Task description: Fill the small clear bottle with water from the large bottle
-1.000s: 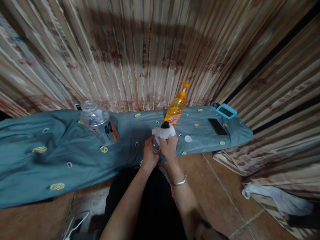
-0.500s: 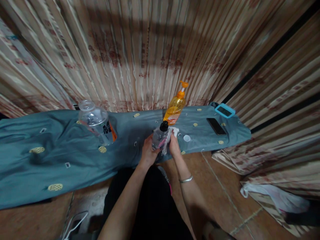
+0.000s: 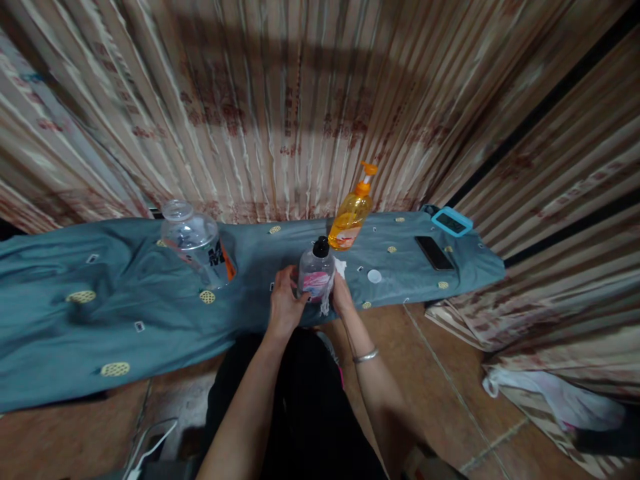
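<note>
A clear bottle (image 3: 316, 273) with a black cap and a pink label stands near the front edge of the cloth-covered surface, between my hands. My left hand (image 3: 286, 301) grips its left side, thumb across the lower front. On the other side, my right hand (image 3: 343, 297) holds a white cloth (image 3: 326, 297) against the bottle; part of the cloth hangs down over the label's edge. The fingers of my right hand are partly hidden behind the cloth and bottle. Just behind stands an orange pump bottle (image 3: 350, 217) with yellow-orange liquid.
A large clear plastic jug (image 3: 197, 247) stands to the left on the green patterned cloth (image 3: 165, 333). To the right lie a white round disc (image 3: 374, 276), a black phone (image 3: 433, 253) and a blue-framed digital clock (image 3: 452, 221). Pleated curtains (image 3: 280, 100) hang behind.
The bottle has turned so its pink label faces me, and it has shifted slightly left. The cloth has moved from across its front to its right side. My left hand has moved slightly left.
</note>
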`<state>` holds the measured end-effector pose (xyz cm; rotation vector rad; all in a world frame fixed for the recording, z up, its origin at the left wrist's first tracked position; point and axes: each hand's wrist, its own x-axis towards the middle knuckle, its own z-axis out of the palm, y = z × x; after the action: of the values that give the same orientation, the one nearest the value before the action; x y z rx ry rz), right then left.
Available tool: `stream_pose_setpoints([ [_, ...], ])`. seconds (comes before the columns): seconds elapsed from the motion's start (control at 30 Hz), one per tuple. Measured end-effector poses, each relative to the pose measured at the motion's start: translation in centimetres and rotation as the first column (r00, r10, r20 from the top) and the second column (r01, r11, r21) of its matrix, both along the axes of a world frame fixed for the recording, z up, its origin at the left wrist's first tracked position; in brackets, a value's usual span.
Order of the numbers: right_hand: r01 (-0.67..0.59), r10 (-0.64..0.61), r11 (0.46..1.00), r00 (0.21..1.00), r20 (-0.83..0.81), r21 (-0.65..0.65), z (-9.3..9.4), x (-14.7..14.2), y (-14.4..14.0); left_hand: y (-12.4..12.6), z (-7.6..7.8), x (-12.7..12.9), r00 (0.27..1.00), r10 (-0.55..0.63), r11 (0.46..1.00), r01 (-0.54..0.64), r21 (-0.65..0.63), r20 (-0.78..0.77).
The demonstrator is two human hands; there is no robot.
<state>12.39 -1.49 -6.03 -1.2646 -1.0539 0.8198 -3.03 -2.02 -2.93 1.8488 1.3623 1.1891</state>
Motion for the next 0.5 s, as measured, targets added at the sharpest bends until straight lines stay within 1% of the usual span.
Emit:
stream_pose_setpoints([
  [0.07, 0.009, -0.010, 1.000, 0.999, -0.044, -0.024, -0.2, -0.4, -0.6, -0.3, -0.2, -0.1, 1.000, 0.004, 1.000, -0.004, 0.007, -0.005],
  [0.13, 0.009, -0.011, 1.000, 0.997, -0.076, -0.026, 0.5, -0.6, -0.9, -0.6, -0.6, 0.1, 1.000, 0.014, 0.998, -0.013, 0.058, -0.026],
  [0.2, -0.007, 0.006, 1.000, 0.995, -0.100, -0.016, 1.8, -0.6, -0.6, -0.9, -1.0, 0.5, 0.998, 0.029, 0.991, -0.021, 0.132, -0.057],
  [0.27, -0.050, 0.049, 0.999, 0.992, -0.118, -0.004, 3.7, -0.7, 0.0, -1.1, -1.3, 1.0, 0.996, 0.049, 0.985, -0.036, 0.168, -0.074],
  [0.33, -0.123, 0.123, 0.992, 0.983, -0.138, 0.005, 5.5, -0.7, 0.8, -1.2, -1.5, 1.4, 0.995, 0.066, 0.985, -0.053, 0.166, -0.074],
  [0.4, -0.205, 0.202, 0.979, 0.965, -0.167, 0.000, 6.8, -0.8, 1.6, -1.2, -1.5, 1.8, 0.995, 0.082, 0.987, -0.072, 0.141, -0.066],
  [0.43, -0.238, 0.232, 0.971, 0.955, -0.184, -0.010, 7.1, -0.9, 1.9, -1.1, -1.5, 1.9, 0.994, 0.087, 0.989, -0.079, 0.126, -0.060],
  [0.5, -0.273, 0.258, 0.961, 0.942, -0.217, -0.044, 7.0, -1.1, 2.1, -1.0, -1.4, 2.0, 0.995, 0.085, 0.991, -0.080, 0.104, -0.046],
])
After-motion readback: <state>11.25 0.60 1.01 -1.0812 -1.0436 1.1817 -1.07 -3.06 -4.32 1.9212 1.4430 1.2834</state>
